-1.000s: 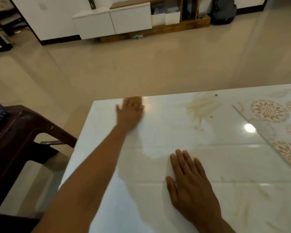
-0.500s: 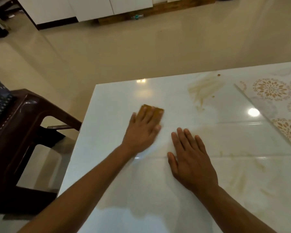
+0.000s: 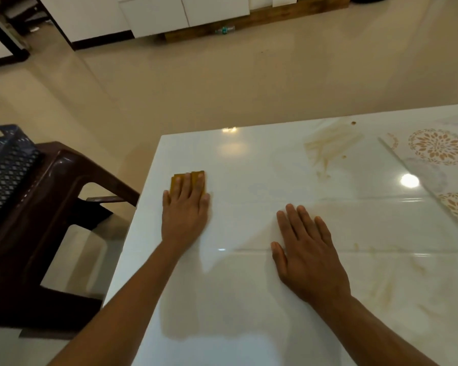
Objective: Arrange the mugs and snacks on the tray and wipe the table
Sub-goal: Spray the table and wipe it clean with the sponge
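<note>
A glossy white table (image 3: 249, 159) fills the lower right of the view. My left hand (image 3: 185, 210) lies flat near the table's left edge, its straight fingers pressing a small yellow-brown cloth (image 3: 196, 177) onto the surface. Only the cloth's far edge shows past my fingertips. To its right, my right hand (image 3: 307, 252) rests flat on the table with spread fingers and holds nothing. Brown smears (image 3: 328, 146) mark the table at the far right. No mugs, snacks or tray are in view.
A patterned mat (image 3: 436, 146) with orange flowers covers the table's right end. A dark brown plastic chair (image 3: 50, 196) stands left of the table, with a dark mesh basket (image 3: 3, 165) on it. Beige floor stretches to white cabinets (image 3: 185, 11) at the back.
My left hand has swept the cloth from the table's far edge toward me and then leftward, close to the left edge. My right hand has stayed flat in about the same place.
</note>
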